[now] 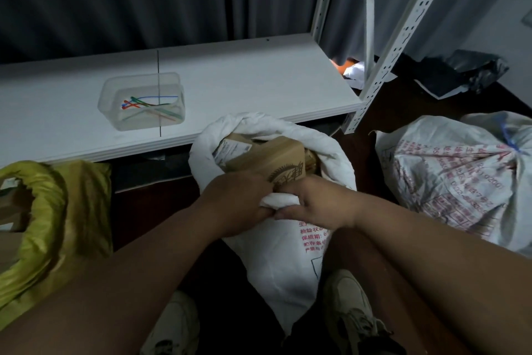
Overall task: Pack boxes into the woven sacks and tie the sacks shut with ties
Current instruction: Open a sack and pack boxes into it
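Both clamped on the near rolled rim: left hand (pixel 239 199) and right hand (pixel 313 205), gripping the limp white woven sack (pixel 276 257) on the floor by the white desk (pixel 259 81). Probably heavy and lumpy with stiff brown cardboard boxes (pixel 273 159); slick cloth best gathered above them.

Three sacks (pixel 276 254), two visible boxes (pixel 270 159), one tub (pixel 141 101) of ties (pixel 149 105).

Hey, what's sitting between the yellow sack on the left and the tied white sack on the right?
In the head view, the open white sack with cardboard boxes stands between them; left hand and right hand grip its rim.
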